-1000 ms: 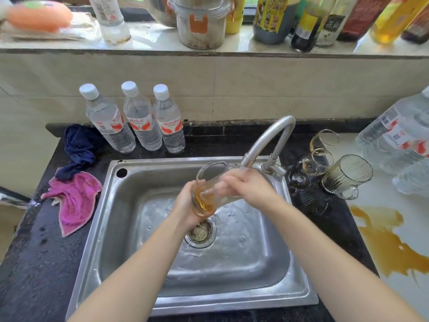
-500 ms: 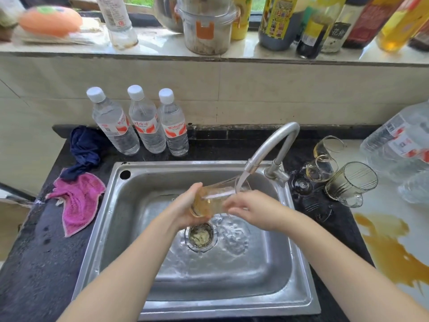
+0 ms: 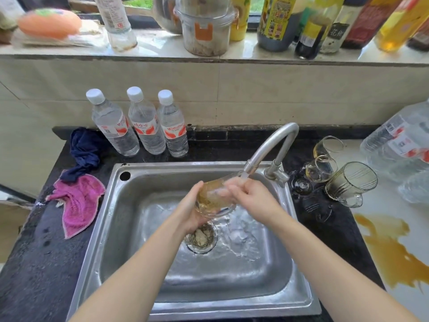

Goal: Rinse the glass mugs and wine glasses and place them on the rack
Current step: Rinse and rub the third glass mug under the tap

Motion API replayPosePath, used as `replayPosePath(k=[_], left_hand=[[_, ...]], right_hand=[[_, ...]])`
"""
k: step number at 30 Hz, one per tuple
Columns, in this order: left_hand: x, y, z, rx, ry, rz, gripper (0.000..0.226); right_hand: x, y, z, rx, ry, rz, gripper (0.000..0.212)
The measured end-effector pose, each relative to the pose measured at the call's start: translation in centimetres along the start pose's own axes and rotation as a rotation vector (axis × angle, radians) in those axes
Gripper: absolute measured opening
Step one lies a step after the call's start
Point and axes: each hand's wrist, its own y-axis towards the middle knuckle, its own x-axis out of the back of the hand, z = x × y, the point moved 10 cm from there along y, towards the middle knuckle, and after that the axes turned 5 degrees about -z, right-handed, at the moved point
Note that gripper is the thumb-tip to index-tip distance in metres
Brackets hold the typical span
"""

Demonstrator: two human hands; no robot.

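far left, a pink cloth (image 3: 77, 201) and a dark blue cloth (image 3: 83, 152) lie bunched on the black counter (image 3: 34, 263), with three water bottles (image 3: 148, 123) standing behind the sink (image 3: 111, 240). over the basin now: the left hand (image 3: 190, 212) cups the base end of the glass mug (image 3: 214, 197), fingers curled round it, though the fingertips are hidden behind the glass. the mug lies tilted, mouth up under the faucet (image 3: 271, 147) spout, and water streams in; its rim is blurred in the flow and hard to trace. amber liquid clouds the inside. the right hand (image 3: 249, 197) is at the mug's upper side, fingers blurred, so i cannot tell whether they pinch it or only press. half a second ago the mug sat lower and flatter, away from the spout; it is up against the stream now, and water churns wider round the drain (image 3: 201, 238). to the right, two wine glasses (image 3: 322, 159) and another mug (image 3: 350, 181) lie tipped beside the faucet; more glassware on the dark counter there is too faint to sort out. an amber spill (image 3: 390, 252) stains the white surface, and a big bottle (image 3: 399, 145) is cut off at the edge.
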Motion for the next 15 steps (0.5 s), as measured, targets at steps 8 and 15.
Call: replayPosePath(k=[8,15], left_hand=[[0.2,-0.5,-0.1,0.013,0.076,0.027,0.034],[-0.3,-0.3,-0.3,0.066,0.127,0.071,0.027]], right_hand=[[0.5,-0.4,0.6,0.030,-0.042,-0.017,0.023],[-1.8,-1.6,0.1,-0.089,0.208,0.448,0.028]])
